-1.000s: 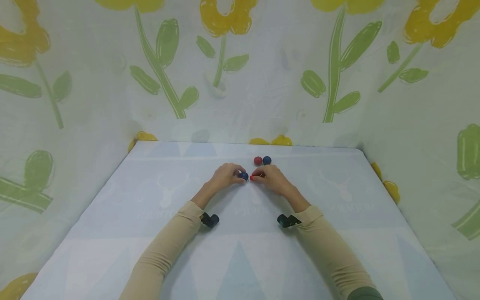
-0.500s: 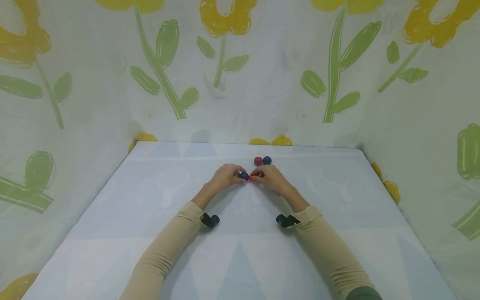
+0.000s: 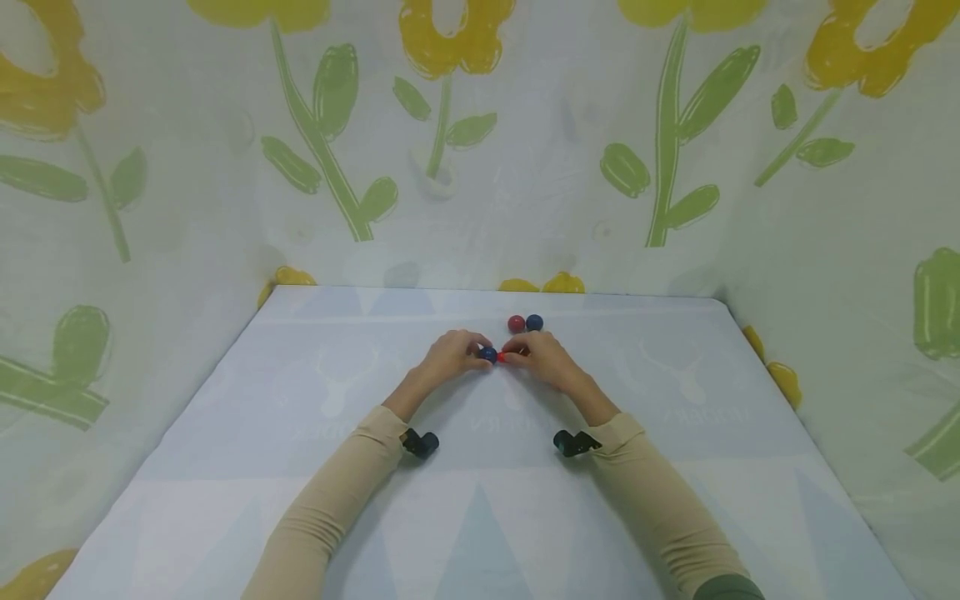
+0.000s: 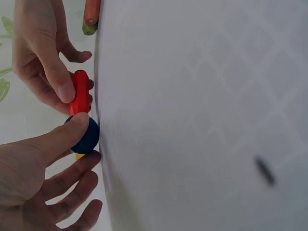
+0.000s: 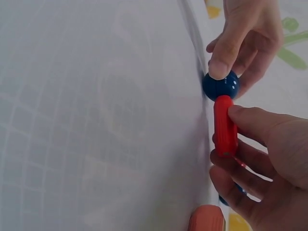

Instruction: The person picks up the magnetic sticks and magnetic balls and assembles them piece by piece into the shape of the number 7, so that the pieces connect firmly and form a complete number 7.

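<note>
Thumb and fingers of my left hand (image 3: 452, 353) pinch a glossy dark blue ball (image 4: 87, 137) above the middle of the table. My right hand (image 3: 545, 357) pinches a short ribbed red rod (image 5: 224, 126) between thumb and fingers. In both wrist views one end of the rod touches the blue ball, and the two lie in line. In the head view only a small red tip of the rod (image 3: 502, 357) shows; the right fingers cover the rest. Just beyond the hands, a red ball (image 3: 516, 324) and another blue ball (image 3: 534, 322) sit side by side on the table.
The left wrist view shows an orange stick-like piece (image 4: 91, 11) and a green one (image 4: 89, 29) at its top edge. A ribbed orange piece (image 5: 207, 219) appears low in the right wrist view. Flower-printed sheets (image 3: 510, 208) surround the pale patterned table (image 3: 480, 517).
My right hand has moved slightly left, closing the small gap between the red rod and the blue ball. The left hand and the two balls behind have stayed in place.
</note>
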Demonstrator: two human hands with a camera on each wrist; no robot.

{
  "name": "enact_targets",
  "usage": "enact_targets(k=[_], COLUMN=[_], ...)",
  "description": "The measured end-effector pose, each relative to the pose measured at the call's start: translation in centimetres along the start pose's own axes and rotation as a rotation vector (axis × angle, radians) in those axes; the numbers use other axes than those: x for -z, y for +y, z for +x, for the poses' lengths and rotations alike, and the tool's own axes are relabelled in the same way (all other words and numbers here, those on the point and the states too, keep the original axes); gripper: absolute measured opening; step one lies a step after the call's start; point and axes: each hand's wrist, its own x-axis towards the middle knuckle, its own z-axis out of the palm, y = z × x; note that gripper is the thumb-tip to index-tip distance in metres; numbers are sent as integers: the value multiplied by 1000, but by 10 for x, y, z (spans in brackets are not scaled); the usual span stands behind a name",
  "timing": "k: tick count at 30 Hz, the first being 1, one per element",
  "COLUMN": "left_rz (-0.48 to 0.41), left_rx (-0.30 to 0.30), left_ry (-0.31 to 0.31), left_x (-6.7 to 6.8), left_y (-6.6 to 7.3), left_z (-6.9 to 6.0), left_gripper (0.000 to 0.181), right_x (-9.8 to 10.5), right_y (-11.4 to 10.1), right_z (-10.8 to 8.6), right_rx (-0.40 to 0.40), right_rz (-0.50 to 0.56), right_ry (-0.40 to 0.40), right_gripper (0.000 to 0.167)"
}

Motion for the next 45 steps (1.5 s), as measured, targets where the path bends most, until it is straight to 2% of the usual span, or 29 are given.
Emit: enact_targets(k=[15,32,45], left_rz=[2,-5,1], left_rx=[7,2,-6], left_ry=[-1,-5,-11], left_x=[-1,-3,0], left_y=[-1,-4,-3], left_z=[0,1,0], left_gripper=[37,38,38], right_x=[14,28,35], right_y=[9,21,33], right_z=[-13,-17,-16], right_rx=[-73,-34,-121], right_rz=[10,-55,-42], right_ry=[-20,19,37], right_gripper=[24,24,30])
